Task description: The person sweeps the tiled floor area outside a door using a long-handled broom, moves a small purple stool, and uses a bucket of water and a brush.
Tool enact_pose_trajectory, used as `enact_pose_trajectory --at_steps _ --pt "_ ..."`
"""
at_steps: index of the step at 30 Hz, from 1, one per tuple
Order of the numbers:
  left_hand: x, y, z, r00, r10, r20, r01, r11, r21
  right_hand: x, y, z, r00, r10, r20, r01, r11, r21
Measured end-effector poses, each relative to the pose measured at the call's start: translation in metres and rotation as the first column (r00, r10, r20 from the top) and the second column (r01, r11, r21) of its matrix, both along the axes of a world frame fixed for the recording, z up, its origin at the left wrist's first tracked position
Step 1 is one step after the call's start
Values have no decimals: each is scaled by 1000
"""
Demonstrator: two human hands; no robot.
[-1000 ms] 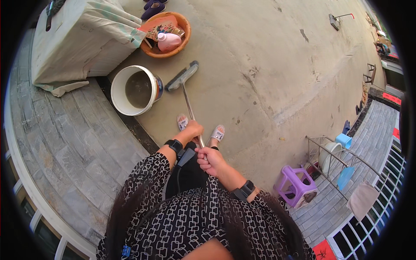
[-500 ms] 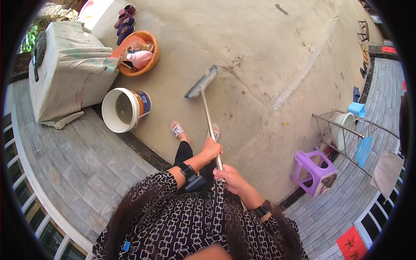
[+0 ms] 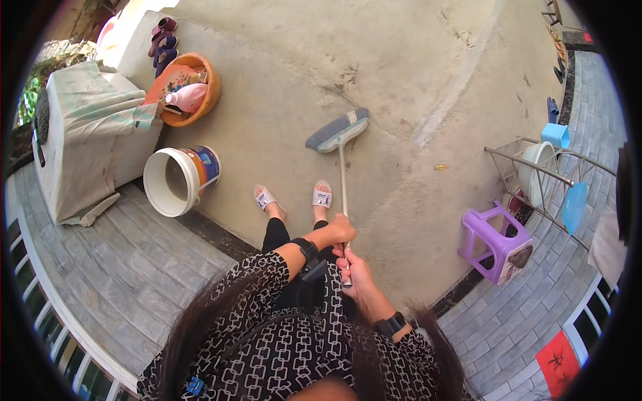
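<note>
I hold a broom [image 3: 344,174] with a long metal handle and a wide head with grey bristles. My left hand [image 3: 341,229] is wrapped round the handle partway along it. Just behind, close to the handle's end, my right hand [image 3: 358,273] is closed on the same handle. The broom's head is out past my feet over the concrete floor, its bristles on the far side. Whether they press on the floor is hard to tell.
To the left stand a white bucket [image 3: 193,179] of murky water, an orange basin [image 3: 212,87] with a pink bottle [image 3: 189,98], and a cloth-draped box [image 3: 100,134]. At the right are a purple stool [image 3: 483,230] and a metal rack [image 3: 518,175]. Tiled ledges flank the floor.
The broom's head has swung to the right and turned, its bristles now on the far side rather than the left. Both hands stay on the handle and have shifted slightly right.
</note>
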State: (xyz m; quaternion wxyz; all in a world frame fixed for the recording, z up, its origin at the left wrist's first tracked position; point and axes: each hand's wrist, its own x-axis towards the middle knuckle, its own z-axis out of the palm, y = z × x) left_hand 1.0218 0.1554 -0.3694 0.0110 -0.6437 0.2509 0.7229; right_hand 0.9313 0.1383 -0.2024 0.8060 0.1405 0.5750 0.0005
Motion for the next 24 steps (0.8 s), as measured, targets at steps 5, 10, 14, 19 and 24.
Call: enact_pose_trajectory --at_steps 5,10,14,19,24 --pt "-26 0 99 934 329 -143 -344 934 -97 -25 12 57 966 215 -143 -233 964 -127" --pt "31 23 131 698 715 45 -712 699 -69 3 17 37 875 480 60 -455 858 -238" --pt "105 44 69 510 854 103 -843 520 -140 64 18 -28 891 36 453 -58 998 36" --pt "85 62 25 732 668 134 -680 728 91 39 39 -55 927 -159 339 89 973 212" --pt "-21 66 54 772 601 -208 -574 799 180 -38 71 14 1000 -25 -4 25 998 -52"
